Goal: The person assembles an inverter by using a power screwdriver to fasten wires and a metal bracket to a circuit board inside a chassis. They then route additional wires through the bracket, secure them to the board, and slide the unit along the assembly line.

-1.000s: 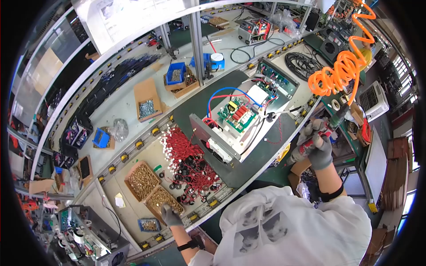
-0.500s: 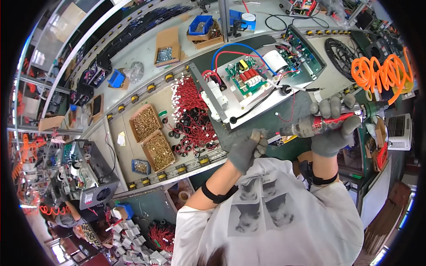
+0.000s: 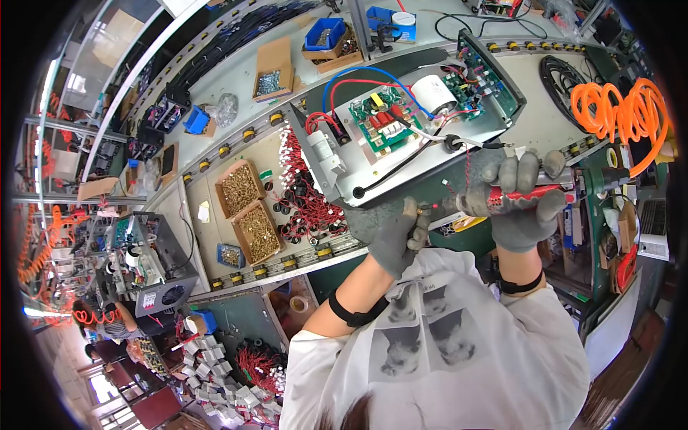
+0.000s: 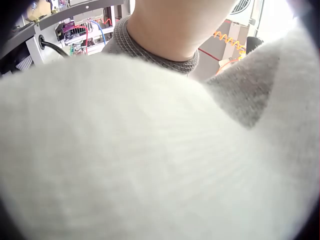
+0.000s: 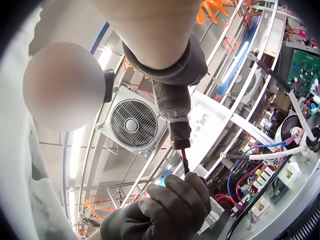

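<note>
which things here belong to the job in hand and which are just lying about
Likely in the job:
power driver in the right hand, its tip by the left hand
open chassis
brass-coloured parts

Likely just lying about:
coiled black cable
clear plastic bag

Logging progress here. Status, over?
Right grip holding power driver. Left grip pinching the bit near its tip. Open metal case alongside. Cable end possibly obstructing.

We see matt cloth gloves (image 3: 393,244), a driver (image 3: 512,202) with a smooth casing, glossy plastic hose (image 3: 631,115), smooth metal chassis (image 3: 380,168), shiny metal screws (image 3: 256,233), matt cardboard boxes (image 3: 276,61) and wrinkled cloth shirt (image 3: 502,330).
</note>
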`<action>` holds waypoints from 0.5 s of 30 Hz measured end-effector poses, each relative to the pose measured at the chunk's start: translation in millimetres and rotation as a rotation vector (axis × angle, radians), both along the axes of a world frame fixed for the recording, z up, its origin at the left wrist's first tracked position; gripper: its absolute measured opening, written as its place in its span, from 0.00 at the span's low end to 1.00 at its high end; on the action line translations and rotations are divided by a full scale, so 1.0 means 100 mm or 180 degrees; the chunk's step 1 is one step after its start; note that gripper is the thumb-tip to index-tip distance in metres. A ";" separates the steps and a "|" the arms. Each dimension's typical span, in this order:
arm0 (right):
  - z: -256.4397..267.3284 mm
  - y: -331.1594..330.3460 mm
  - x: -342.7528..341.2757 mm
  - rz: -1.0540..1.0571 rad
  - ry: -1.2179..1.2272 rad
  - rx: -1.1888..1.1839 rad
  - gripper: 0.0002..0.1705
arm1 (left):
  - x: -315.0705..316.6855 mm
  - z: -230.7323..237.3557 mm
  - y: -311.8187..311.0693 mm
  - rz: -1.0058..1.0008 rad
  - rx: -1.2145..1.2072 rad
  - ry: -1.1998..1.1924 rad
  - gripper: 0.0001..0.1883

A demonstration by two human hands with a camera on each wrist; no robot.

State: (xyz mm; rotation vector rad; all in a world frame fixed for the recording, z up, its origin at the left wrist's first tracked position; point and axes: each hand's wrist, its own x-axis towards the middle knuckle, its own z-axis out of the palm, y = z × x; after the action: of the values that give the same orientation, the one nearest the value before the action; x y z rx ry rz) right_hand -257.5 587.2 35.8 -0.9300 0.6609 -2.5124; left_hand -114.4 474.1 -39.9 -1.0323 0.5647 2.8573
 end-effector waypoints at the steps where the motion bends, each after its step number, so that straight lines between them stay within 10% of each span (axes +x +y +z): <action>1: 0.00 0.00 -0.02 0.0025 0.0049 -0.0048 0.20 | -0.03 0.01 0.01 0.0000 -0.0002 -0.0009 0.19; 15: -0.02 0.02 -0.13 -0.0006 0.0092 -0.0052 0.19 | -0.10 0.02 0.02 0.0233 -0.1324 0.0475 0.17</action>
State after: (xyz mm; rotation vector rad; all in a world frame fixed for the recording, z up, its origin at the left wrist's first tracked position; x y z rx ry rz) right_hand -270.2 589.1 34.1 -0.9736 0.6515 -2.5141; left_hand -124.8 475.7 -37.4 -0.8984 1.1967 2.9675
